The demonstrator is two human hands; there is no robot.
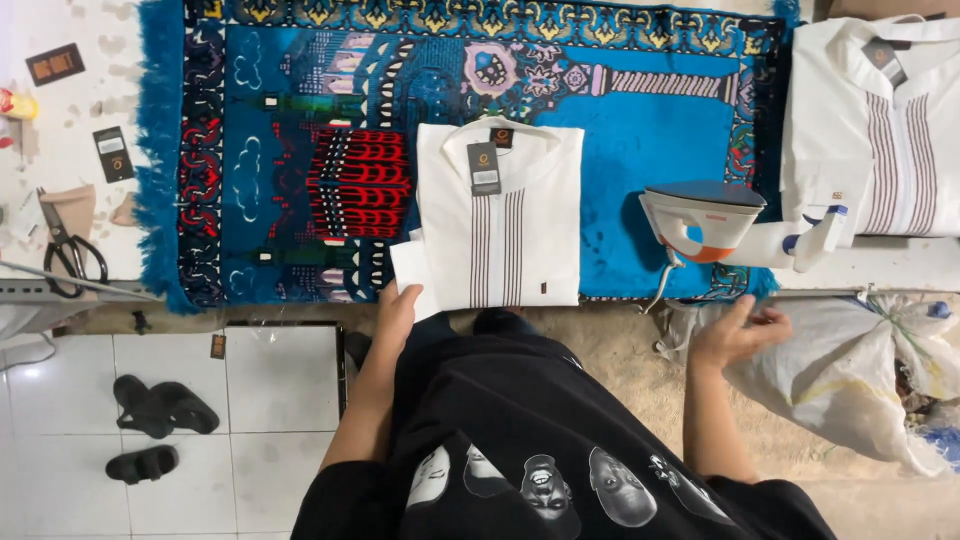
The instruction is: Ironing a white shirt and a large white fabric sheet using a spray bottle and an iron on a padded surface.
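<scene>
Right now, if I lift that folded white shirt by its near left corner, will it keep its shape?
Probably not. The folded white shirt is soft cloth, so it would likely sag and unfold from the corner that the left hand touches. It looks light, and its hang tag may swing. On the blue patterned rug it would likely drag, not slide.

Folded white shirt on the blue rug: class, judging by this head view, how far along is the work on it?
Done: the folded white shirt lies flat, buttoned and tagged; another white shirt lies at the right, and the iron stands parked. In hand: the left hand touches a white sheet at the shirt's lower left corner; the right hand hovers by a plastic sack. Left: neither shirt is bagged.
</scene>
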